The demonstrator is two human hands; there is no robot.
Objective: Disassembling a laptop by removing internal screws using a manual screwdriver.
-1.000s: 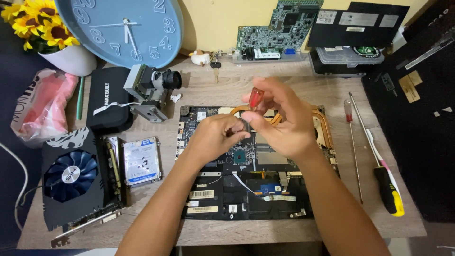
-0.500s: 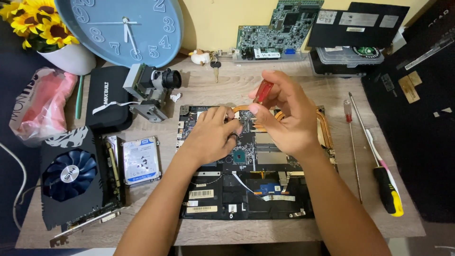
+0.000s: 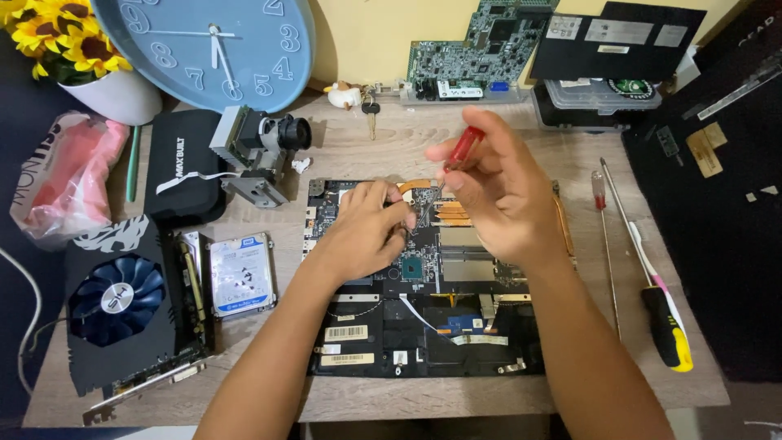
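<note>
My right hand (image 3: 497, 195) pinches the red-handled screwdriver (image 3: 464, 147) upright over the opened laptop (image 3: 423, 326) mid-counter, my left hand (image 3: 366, 232) curls closed bracing the board; next, seat the tip squarely.

screwdriver in my right hand (image 3: 466, 147): red handle
opened laptop under my hands (image 3: 423, 326): black, copper pipes
long screwdriver (image 3: 666, 322): yellow and black grip
clock (image 3: 204, 49): pale blue, white numerals
flowers (image 3: 61, 37): yellow
bag (image 3: 57, 179): pink
fan card (image 3: 114, 297): blue blades

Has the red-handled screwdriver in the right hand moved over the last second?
Yes. The red-handled screwdriver has risen with the right hand, away from the open laptop toward the green circuit board.
</note>
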